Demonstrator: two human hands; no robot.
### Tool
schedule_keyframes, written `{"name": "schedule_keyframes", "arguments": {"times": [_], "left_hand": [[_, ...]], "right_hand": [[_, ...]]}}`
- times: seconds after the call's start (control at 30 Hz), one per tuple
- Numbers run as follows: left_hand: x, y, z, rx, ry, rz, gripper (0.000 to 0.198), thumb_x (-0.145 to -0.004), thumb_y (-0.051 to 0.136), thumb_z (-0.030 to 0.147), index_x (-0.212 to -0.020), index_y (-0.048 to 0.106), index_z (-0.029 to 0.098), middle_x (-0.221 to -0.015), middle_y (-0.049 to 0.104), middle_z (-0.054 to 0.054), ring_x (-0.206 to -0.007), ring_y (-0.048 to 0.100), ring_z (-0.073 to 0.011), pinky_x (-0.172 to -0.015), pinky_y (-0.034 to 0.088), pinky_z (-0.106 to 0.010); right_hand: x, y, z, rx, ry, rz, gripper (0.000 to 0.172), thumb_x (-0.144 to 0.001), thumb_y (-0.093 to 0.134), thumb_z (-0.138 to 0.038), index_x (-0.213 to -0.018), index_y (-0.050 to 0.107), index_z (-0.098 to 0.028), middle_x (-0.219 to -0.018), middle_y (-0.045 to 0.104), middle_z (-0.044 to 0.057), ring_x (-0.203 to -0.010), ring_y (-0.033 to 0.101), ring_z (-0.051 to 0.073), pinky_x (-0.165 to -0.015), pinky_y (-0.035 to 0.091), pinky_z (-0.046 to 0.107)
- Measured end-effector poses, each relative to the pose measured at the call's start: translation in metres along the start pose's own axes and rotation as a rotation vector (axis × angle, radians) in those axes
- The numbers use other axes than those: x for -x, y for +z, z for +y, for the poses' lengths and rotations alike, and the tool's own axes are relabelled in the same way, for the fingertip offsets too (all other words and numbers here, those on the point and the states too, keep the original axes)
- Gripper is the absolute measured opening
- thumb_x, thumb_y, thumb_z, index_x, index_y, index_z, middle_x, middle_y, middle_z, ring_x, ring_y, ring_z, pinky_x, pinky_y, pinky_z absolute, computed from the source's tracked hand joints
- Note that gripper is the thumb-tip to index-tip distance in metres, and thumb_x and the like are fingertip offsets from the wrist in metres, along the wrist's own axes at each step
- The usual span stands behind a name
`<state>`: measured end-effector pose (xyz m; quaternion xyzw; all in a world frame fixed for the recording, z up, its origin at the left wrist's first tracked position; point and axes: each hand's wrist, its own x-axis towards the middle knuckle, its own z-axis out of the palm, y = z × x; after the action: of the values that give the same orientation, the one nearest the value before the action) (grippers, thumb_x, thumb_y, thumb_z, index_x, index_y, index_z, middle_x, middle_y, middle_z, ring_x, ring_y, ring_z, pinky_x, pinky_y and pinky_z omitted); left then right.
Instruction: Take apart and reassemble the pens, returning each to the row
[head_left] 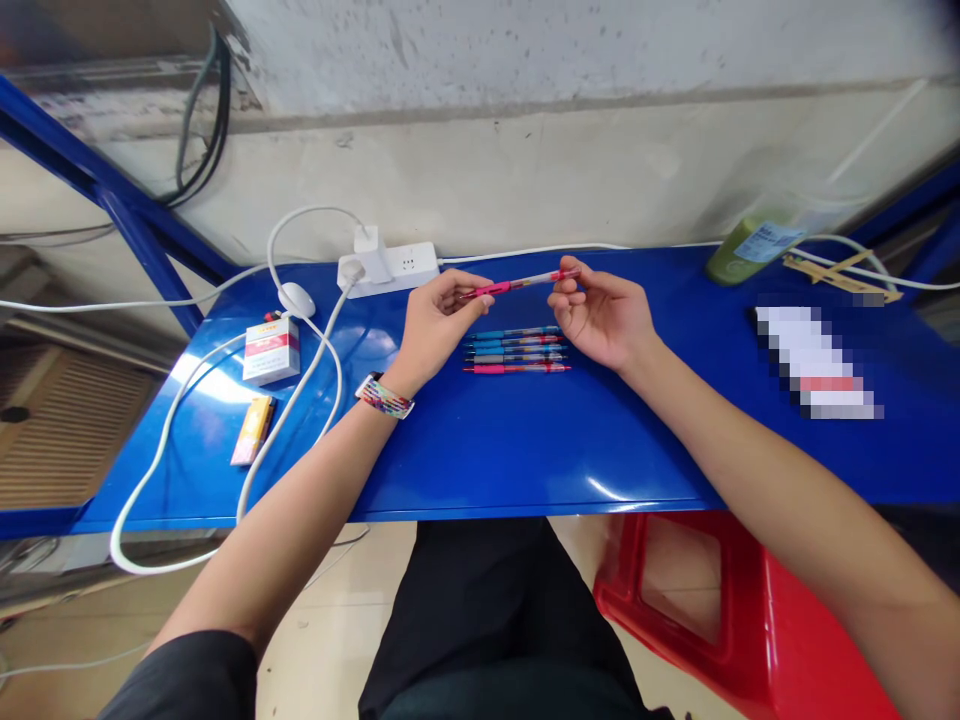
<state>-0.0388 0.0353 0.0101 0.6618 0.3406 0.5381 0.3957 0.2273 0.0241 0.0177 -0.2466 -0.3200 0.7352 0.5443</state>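
Observation:
A pink pen with a clear barrel (525, 283) is held up between both hands above the blue table. My left hand (442, 325) pinches its pink grip end, and a colourful woven band circles that wrist. The other end is pinched by the fingertips of my right hand (604, 312). Just below lies a row of several pens side by side, with blue and dark ones (514, 345) towards the back. The nearest in the row is another pink pen (517, 369).
At left are a white power strip (409, 265), looping white cables, a cigarette box (271, 350) and a yellow box (253, 430). A green drink cup (750, 247) and a blurred-out flat object (814, 360) are at right. A red stool (802, 620) stands below.

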Motion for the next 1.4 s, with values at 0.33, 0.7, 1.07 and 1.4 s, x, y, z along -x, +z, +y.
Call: {"name": "schedule_keyframes", "arguments": {"times": [0.33,0.7,1.07,1.4], "left_hand": [[-0.002,-0.004,-0.001,-0.032,-0.001,0.009,0.019,-0.093,0.091,0.031,-0.108,0.084,0.022,-0.096,0.084,-0.005,-0.091,0.082,-0.0195,-0.089,0.069,-0.035],[0.000,-0.001,0.003,-0.004,-0.004,-0.006,0.018,-0.093,0.090,0.029,-0.108,0.085,0.020,-0.095,0.085,-0.005,-0.089,0.082,-0.0179,-0.087,0.068,-0.034],[0.002,0.001,0.005,-0.011,-0.027,-0.019,0.019,-0.092,0.092,0.033,-0.107,0.086,0.021,-0.094,0.086,-0.006,-0.086,0.081,-0.0180,-0.083,0.068,-0.033],[0.004,0.002,0.006,-0.010,-0.027,-0.037,0.017,-0.093,0.090,0.030,-0.108,0.086,0.021,-0.096,0.087,-0.006,-0.089,0.083,-0.0182,-0.086,0.069,-0.034]], "right_hand": [[0.007,0.015,-0.005,0.070,-0.005,0.061,0.016,-0.098,0.077,-0.032,-0.114,0.079,-0.029,-0.091,0.083,-0.004,-0.080,0.081,0.015,-0.080,0.074,0.029],[0.005,0.010,-0.003,0.023,-0.013,0.035,0.016,-0.098,0.079,-0.035,-0.112,0.079,-0.028,-0.085,0.081,-0.004,-0.077,0.080,0.015,-0.078,0.074,0.030],[0.006,0.012,-0.004,0.074,-0.031,0.092,0.016,-0.096,0.079,-0.039,-0.108,0.078,-0.029,-0.086,0.082,-0.004,-0.075,0.078,0.015,-0.078,0.072,0.029],[0.006,0.018,-0.002,-0.047,-0.008,0.165,0.009,-0.099,0.073,-0.032,-0.105,0.077,-0.027,-0.083,0.080,-0.002,-0.074,0.076,0.015,-0.079,0.071,0.027]]}}
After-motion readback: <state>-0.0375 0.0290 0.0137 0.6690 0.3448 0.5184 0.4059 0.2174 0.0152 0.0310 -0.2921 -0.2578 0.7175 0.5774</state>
